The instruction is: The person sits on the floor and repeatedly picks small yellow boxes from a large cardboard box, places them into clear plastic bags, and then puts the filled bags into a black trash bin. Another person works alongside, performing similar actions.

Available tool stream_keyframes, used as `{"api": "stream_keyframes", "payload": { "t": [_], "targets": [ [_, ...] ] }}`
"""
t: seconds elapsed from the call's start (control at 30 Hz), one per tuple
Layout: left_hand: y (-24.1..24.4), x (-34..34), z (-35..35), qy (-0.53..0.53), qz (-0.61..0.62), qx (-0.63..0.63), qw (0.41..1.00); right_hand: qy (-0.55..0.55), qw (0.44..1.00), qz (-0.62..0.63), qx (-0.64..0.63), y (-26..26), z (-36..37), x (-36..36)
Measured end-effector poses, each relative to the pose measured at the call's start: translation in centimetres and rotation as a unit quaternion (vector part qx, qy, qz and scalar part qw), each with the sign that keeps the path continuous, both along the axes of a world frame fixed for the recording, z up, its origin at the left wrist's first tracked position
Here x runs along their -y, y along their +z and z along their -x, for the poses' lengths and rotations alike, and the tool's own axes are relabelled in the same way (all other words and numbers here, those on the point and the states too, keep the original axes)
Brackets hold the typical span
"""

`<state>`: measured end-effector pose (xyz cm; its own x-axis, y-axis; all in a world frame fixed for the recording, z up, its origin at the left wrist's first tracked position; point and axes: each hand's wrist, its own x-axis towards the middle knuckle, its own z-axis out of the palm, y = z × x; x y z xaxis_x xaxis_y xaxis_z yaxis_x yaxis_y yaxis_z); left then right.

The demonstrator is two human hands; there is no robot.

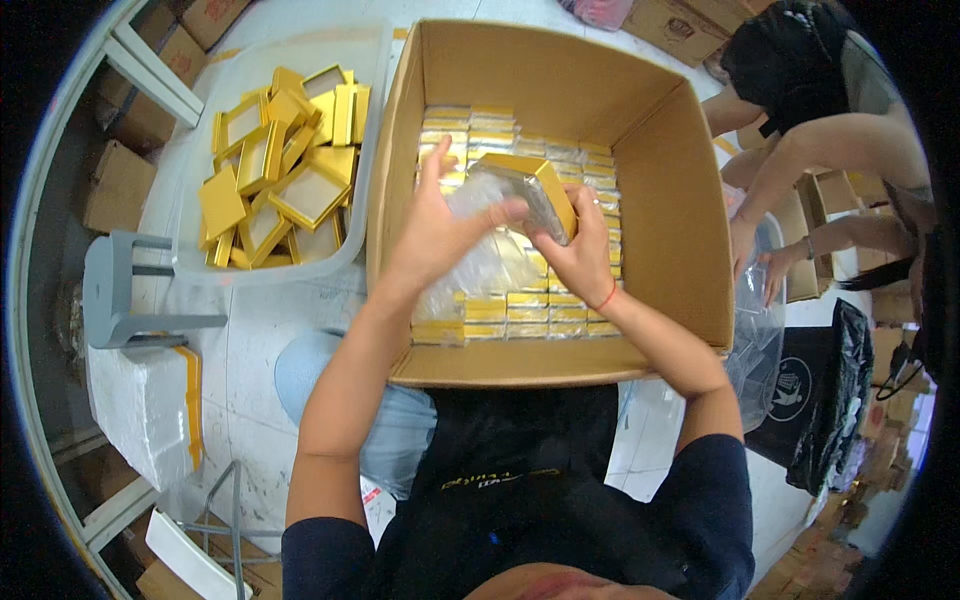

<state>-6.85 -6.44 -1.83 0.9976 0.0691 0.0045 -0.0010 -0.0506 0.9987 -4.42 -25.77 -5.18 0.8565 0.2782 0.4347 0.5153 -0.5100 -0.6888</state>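
A large open cardboard carton (667, 210) stands before me, with rows of small gold boxes in clear wrap (525, 315) on its bottom. Over it, my right hand (581, 232) grips a gold box (551, 191) by its side and end; the box is tilted and has a silvery-grey face. My left hand (446, 225) is at the other side of that box, fingers spread, its thumb near the box's face. Crumpled clear plastic film (480, 259) hangs blurred under my left hand; whether the fingers hold it is hard to tell.
Left of the carton, a translucent plastic tub (281, 277) holds many loose gold boxes. A grey stool (112, 289) and a white foam box (142, 405) stand farther left. At right, another person's hands (757, 259) reach into a clear tub (765, 345) beside a black bag (832, 397).
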Motion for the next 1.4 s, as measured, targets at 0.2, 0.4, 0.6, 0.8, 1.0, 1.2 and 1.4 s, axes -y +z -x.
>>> {"api": "stream_keyframes", "payload": {
  "t": [0.2, 0.4, 0.6, 0.8, 1.0, 1.2, 1.4],
  "targets": [
    [1.1, 2.5, 0.8, -0.061, 0.165, -0.023, 0.984, 0.174, 0.926, -0.206, -0.264, 1.9, 1.6, 0.8],
    [0.1, 3.2, 1.2, -0.127, 0.094, -0.014, 0.987, 0.235, 0.865, -0.26, -0.36, 2.6, 2.4, 1.1],
    [0.3, 4.1, 1.7, -0.052, 0.141, -0.032, 0.988, 0.251, 0.76, -0.37, -0.471, 2.7, 1.5, 1.8],
    [0.1, 1.6, 0.7, -0.081, 0.334, -0.113, 0.932, 0.305, 0.627, -0.497, -0.516, 2.7, -0.3, 3.1],
    [1.8, -1.4, 0.5, -0.126, 0.579, -0.062, 0.803, 0.207, 0.628, -0.52, -0.541, 2.1, -2.1, 1.7],
    [3.4, -3.6, 1.7, -0.089, 0.605, -0.016, 0.791, 0.093, 0.749, -0.376, -0.538, 0.8, -7.0, -5.7],
    [4.0, -5.9, 1.2, -0.075, 0.591, 0.07, 0.8, 0.178, 0.792, -0.425, -0.401, 5.0, -8.7, -13.6]
  ]
}}
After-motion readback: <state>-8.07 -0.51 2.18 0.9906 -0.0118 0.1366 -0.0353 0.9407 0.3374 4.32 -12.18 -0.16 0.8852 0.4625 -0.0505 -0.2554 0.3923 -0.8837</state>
